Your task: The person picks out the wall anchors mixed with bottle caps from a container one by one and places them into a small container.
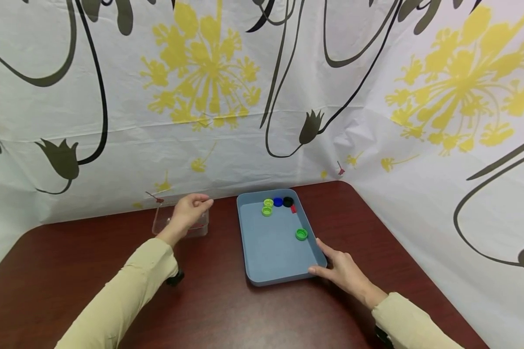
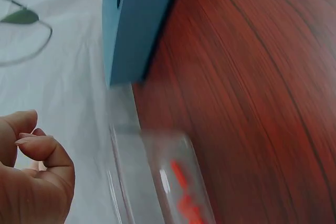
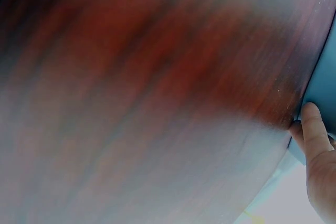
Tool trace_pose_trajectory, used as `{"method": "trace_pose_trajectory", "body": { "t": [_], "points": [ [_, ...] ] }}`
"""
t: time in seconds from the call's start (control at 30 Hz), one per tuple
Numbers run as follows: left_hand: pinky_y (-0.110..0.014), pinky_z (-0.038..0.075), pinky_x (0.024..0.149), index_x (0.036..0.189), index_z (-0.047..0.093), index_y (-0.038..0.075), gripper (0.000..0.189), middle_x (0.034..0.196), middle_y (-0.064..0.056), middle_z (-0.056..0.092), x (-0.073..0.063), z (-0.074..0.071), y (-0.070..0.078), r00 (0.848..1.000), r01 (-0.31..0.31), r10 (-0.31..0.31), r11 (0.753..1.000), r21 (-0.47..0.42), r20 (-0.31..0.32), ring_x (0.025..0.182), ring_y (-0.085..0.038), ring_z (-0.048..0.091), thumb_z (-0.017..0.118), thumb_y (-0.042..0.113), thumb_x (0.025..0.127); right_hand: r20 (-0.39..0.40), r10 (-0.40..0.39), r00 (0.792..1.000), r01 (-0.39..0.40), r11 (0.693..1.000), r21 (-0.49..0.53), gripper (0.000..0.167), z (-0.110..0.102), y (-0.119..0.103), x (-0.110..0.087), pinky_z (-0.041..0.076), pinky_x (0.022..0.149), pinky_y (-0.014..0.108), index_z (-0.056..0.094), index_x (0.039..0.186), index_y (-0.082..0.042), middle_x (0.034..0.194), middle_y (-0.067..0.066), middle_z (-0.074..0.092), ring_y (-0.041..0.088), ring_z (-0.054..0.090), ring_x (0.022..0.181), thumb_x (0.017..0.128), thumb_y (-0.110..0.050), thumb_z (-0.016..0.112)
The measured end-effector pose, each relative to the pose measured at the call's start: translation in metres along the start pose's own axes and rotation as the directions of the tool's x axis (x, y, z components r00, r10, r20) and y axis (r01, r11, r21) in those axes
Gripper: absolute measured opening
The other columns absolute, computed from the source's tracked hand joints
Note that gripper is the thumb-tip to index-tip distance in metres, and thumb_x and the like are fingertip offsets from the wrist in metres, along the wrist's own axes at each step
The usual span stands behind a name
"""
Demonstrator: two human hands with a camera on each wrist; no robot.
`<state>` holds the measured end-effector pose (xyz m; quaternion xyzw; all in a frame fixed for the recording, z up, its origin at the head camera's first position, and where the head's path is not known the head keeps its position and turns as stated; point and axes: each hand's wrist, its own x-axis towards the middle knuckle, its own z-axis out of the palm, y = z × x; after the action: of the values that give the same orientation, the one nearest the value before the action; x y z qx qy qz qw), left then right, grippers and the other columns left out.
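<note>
My left hand [image 1: 188, 213] is raised over a clear plastic box [image 1: 157, 224] at the back left, its thumb and fingertips drawn close together. In the left wrist view the same hand [image 2: 44, 177] has bent fingers, and I cannot tell whether a small thing is between them. Red pieces [image 2: 186, 198] lie inside the box. My right hand [image 1: 342, 269] grips the near right corner of a blue-grey tray [image 1: 275, 257], thumb at the front rim and fingers along the side. In the right wrist view, fingertips [image 3: 311, 111] press the tray's edge.
Toward the tray's far end sit two light green caps [image 1: 267, 211], a blue cap [image 1: 278, 201], a black cap [image 1: 288, 201] and a small red piece [image 1: 293, 209]. A green cap [image 1: 301, 234] lies near its right side. Patterned sheeting [image 1: 244, 145] borders the brown table [image 1: 201, 300].
</note>
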<state>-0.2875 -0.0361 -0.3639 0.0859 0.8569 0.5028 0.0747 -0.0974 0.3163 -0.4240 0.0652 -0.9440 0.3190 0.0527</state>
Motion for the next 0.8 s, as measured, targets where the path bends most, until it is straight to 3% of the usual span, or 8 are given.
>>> {"method": "trace_pose_trajectory", "body": {
  "t": [0.17, 0.4, 0.8],
  "points": [
    [-0.028, 0.043, 0.068, 0.125, 0.056, 0.004, 0.040, 0.122, -0.018, 0.056, 0.003, 0.026, 0.019, 0.999, -0.032, 0.033, 0.999, -0.035, 0.031, 0.082, -0.019, 0.051, 0.059, 0.029, 0.093, 0.010, 0.011, 1.000, -0.012, 1.000, 0.003, 0.083, 0.000, 0.000, 0.000, 0.050, 0.078, 0.028, 0.035, 0.142, 0.005, 0.136, 0.026, 0.047, 0.025, 0.057, 0.110, 0.081, -0.039, 0.072],
    [-0.024, 0.040, 0.058, 0.122, 0.059, 0.005, 0.037, 0.095, -0.008, 0.058, 0.011, 0.063, 0.042, 0.994, -0.060, 0.065, 0.996, -0.069, 0.084, 0.068, -0.014, 0.047, 0.061, 0.027, 0.092, 0.012, 0.029, 0.999, -0.029, 0.999, 0.031, 0.083, -0.001, -0.001, 0.000, 0.049, 0.088, 0.042, 0.035, 0.142, 0.004, 0.138, 0.026, 0.045, 0.036, 0.049, 0.123, 0.081, -0.039, 0.071],
    [-0.032, 0.045, 0.076, 0.115, 0.062, 0.007, 0.030, 0.094, -0.007, 0.059, 0.022, 0.107, 0.065, 0.992, -0.069, 0.074, 0.996, -0.056, 0.104, 0.087, -0.019, 0.053, 0.063, 0.024, 0.091, 0.018, 0.031, 0.999, -0.032, 0.999, 0.041, 0.083, -0.001, -0.001, -0.001, 0.050, 0.088, 0.041, 0.033, 0.143, 0.003, 0.138, 0.026, 0.045, 0.036, 0.050, 0.123, 0.082, -0.039, 0.070]
  ]
}}
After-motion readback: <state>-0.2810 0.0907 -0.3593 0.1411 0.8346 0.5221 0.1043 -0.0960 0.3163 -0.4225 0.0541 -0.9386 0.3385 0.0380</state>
